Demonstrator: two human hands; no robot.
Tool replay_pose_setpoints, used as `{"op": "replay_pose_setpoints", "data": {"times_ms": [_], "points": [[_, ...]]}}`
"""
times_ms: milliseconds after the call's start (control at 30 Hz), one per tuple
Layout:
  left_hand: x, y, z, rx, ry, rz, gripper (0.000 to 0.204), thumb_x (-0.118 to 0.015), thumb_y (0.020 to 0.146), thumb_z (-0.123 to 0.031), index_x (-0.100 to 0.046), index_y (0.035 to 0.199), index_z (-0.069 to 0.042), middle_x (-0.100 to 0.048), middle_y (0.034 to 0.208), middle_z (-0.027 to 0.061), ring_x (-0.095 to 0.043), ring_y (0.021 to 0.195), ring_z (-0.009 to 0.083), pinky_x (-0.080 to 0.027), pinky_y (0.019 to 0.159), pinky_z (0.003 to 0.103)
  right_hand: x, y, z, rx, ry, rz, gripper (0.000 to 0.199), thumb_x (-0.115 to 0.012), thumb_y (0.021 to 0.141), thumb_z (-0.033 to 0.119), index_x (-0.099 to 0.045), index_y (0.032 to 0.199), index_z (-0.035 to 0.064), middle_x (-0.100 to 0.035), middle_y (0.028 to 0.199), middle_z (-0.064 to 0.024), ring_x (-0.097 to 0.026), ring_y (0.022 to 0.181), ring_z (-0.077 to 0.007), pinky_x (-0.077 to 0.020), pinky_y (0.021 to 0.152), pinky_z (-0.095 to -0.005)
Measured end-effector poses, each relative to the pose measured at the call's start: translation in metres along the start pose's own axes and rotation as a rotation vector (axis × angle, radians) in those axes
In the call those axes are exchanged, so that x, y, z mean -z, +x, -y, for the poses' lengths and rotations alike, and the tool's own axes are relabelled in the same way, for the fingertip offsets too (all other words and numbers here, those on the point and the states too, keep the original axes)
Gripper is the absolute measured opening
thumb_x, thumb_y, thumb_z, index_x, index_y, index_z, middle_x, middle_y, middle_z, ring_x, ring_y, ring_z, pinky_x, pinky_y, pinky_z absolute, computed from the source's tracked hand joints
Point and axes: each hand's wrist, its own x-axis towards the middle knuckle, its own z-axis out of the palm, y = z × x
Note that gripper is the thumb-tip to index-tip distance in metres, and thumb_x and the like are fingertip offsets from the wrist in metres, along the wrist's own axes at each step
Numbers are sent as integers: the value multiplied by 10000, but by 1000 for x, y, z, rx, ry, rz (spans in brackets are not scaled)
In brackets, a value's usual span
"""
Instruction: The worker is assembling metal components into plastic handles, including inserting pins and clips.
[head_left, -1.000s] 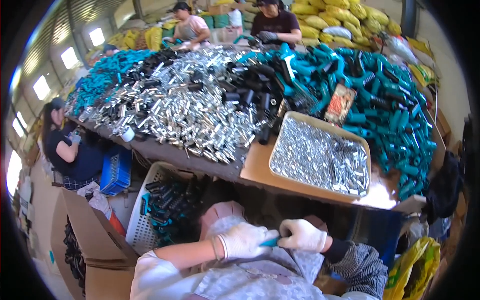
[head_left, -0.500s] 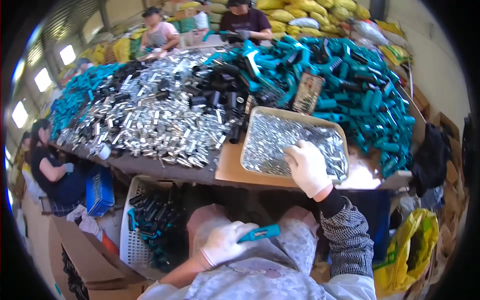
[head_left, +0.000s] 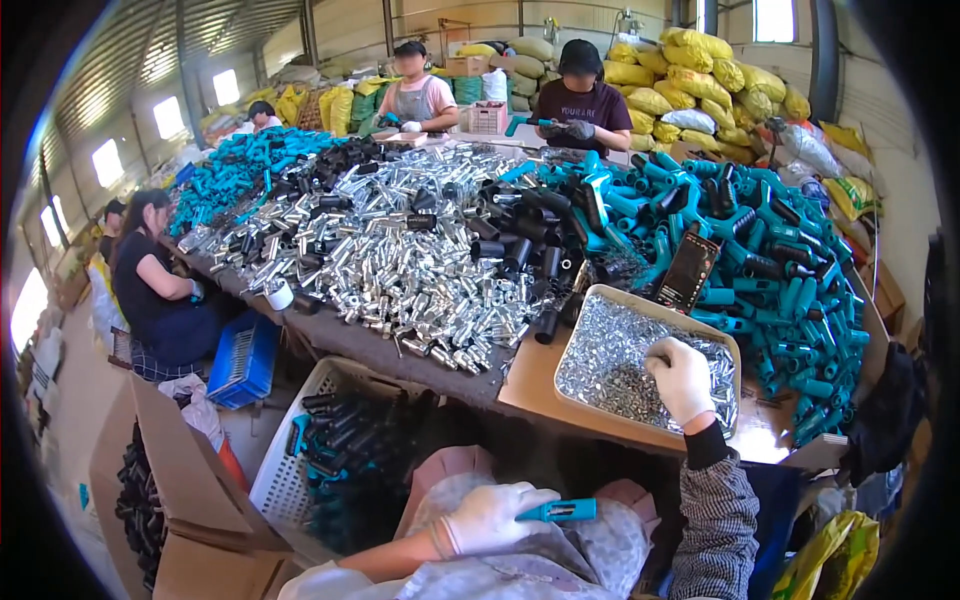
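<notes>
While a tray (head_left: 612,410) of small metal pieces (head_left: 603,358) rests on the tabletop (head_left: 335,328), the gloved right hand (head_left: 682,380) reaches down over it, fingers bent toward the contents; whether they pinch anything cannot be told; on the wearer's side of the tray, the gloved left hand (head_left: 495,520) is curled closed round one end of a teal handle piece (head_left: 572,510); silvery cylinders (head_left: 420,270) lie heaped left of the tray; teal housings (head_left: 800,300) are piled beyond and right of it.
</notes>
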Motion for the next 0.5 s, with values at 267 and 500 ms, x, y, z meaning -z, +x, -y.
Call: {"op": "replay_pose_setpoints", "data": {"times_ms": [267, 500], "points": [[13, 7, 3, -45, 177, -38, 632, -676, 846, -202, -502, 1446, -110, -667, 913, 138, -674, 839, 313, -544, 721, 426, 7, -67, 66, -14, 501, 582, 150, -711, 840, 127, -759, 943, 29, -737, 832, -112, -713, 761, -205, -563, 747, -326], [9, 19, -7, -6, 276, -21, 854, -755, 790, -222, -368, 1545, -117, -642, 777, 143, -665, 678, 328, -526, 610, 443, -25, -107, 74, 71, 371, 706, 208, -724, 860, 245, -738, 948, 58, -712, 853, -168, -699, 788, -353, -553, 712, -401]]}}
